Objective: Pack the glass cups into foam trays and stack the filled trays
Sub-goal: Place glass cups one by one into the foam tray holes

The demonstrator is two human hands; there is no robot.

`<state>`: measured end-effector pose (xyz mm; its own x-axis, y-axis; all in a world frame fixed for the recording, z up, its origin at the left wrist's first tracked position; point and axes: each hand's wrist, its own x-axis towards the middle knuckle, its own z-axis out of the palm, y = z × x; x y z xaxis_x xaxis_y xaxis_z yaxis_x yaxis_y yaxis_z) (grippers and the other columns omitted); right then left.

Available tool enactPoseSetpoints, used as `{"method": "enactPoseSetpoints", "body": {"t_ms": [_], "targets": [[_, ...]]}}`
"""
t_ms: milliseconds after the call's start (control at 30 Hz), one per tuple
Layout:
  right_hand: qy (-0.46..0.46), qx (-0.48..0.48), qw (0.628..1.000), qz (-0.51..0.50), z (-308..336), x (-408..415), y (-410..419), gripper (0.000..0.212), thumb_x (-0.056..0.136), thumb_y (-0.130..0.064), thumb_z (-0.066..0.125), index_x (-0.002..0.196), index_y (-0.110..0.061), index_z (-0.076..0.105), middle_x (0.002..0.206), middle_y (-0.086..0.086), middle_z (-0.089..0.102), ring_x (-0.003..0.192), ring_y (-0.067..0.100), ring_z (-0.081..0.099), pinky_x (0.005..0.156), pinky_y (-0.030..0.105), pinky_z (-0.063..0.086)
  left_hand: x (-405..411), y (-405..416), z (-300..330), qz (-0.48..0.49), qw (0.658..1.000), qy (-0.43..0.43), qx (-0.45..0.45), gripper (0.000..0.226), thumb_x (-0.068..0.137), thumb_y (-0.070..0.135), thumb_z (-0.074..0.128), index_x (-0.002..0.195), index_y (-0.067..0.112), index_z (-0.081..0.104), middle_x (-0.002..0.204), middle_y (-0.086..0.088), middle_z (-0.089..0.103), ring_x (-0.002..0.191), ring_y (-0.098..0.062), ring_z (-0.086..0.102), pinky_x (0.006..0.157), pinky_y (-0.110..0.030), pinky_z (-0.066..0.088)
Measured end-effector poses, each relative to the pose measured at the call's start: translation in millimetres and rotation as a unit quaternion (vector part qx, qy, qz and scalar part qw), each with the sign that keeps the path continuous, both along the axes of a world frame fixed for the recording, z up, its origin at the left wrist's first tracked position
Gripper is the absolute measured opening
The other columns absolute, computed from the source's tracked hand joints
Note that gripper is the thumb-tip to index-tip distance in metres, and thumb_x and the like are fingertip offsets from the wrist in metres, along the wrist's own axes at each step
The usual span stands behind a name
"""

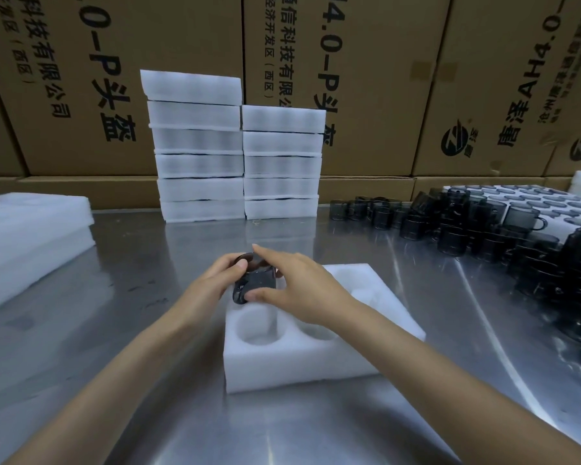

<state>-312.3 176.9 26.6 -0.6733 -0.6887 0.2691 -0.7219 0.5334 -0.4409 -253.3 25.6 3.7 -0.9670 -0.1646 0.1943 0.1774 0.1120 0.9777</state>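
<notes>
A white foam tray [302, 360] with round pockets lies on the steel table in front of me. Over its far left corner sits a dark smoked glass cup [254, 285], tilted. My left hand [215, 280] grips the cup from the left, thumb near its rim. My right hand [299, 286] holds the same cup from the right, thumb low on its side and fingers stretched over its top. The two near pockets of the tray are empty. Part of the tray is hidden under my right hand.
Two stacks of filled foam trays [198, 146] [282, 162] stand at the back against cardboard boxes [383, 78]. Many loose dark glass cups [467, 226] crowd the right side beside a large foam sheet [550, 206]. Flat foam pieces [27, 243] lie at left.
</notes>
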Motion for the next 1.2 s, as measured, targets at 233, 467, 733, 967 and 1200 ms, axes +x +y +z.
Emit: {"method": "enactPoseSetpoints", "body": {"t_ms": [233, 467, 733, 967, 1200], "targets": [[0.029, 0.01, 0.999, 0.021, 1.5, 6.4, 14.5, 0.066, 0.096, -0.046, 0.04, 0.151, -0.034, 0.006, 0.156, -0.024, 0.004, 0.142, -0.001, 0.005, 0.11, 0.023, 0.016, 18.6, -12.4, -6.5, 0.041, 0.984, 0.072, -0.155, 0.049, 0.091, 0.059, 0.04, 0.137, 0.041, 0.042, 0.142, 0.03, 0.039, 0.133, 0.014, 0.027, 0.105, -0.012, 0.021], [0.01, 0.139, 0.989, 0.041, -4.4, 8.5, 15.4, 0.052, 0.1, -0.029, 0.024, 0.151, -0.026, 0.015, 0.158, -0.016, 0.006, 0.143, 0.0, 0.004, 0.112, 0.022, 0.009, 38.0, -18.2, -20.5, 0.042, 0.889, 0.137, -0.435, 0.047, 0.09, 0.05, 0.027, 0.135, 0.041, 0.037, 0.141, 0.032, 0.035, 0.136, 0.014, 0.018, 0.114, -0.014, 0.007], [-0.011, 0.091, 0.995, 0.023, -2.2, 6.7, 14.0, 0.048, 0.101, -0.038, 0.028, 0.145, -0.022, 0.034, 0.155, -0.01, 0.026, 0.143, 0.005, 0.016, 0.111, 0.028, 0.018, 38.9, -11.7, -26.9, 0.052, 0.914, 0.134, -0.378, 0.049, 0.087, 0.058, 0.026, 0.133, 0.046, 0.041, 0.14, 0.037, 0.036, 0.134, 0.012, 0.027, 0.114, -0.02, 0.016], [0.029, -0.143, 0.962, -0.23, 10.5, -57.2, 84.7, 0.034, 0.093, -0.039, 0.043, 0.119, -0.031, 0.063, 0.121, -0.01, 0.064, 0.107, 0.014, 0.057, 0.091, 0.033, 0.045, 33.5, -2.9, -30.1, 0.018, 0.956, 0.078, -0.283, 0.05, 0.08, 0.058, 0.041, 0.129, 0.048, 0.046, 0.145, 0.039, 0.024, 0.134, 0.016, 0.019, 0.107, -0.01, 0.017], [-0.045, -0.156, 0.877, -0.452, -51.2, -125.0, 157.0, 0.045, 0.094, -0.018, 0.046, 0.138, -0.01, 0.044, 0.142, 0.011, 0.046, 0.124, 0.03, 0.047, 0.097, 0.037, 0.038, 22.2, -0.8, -32.1, 0.025, 0.966, 0.071, -0.249, 0.062, 0.069, 0.056, 0.035, 0.127, 0.04, 0.048, 0.147, 0.026, 0.03, 0.135, 0.009, 0.023, 0.109, -0.024, 0.02]]}}
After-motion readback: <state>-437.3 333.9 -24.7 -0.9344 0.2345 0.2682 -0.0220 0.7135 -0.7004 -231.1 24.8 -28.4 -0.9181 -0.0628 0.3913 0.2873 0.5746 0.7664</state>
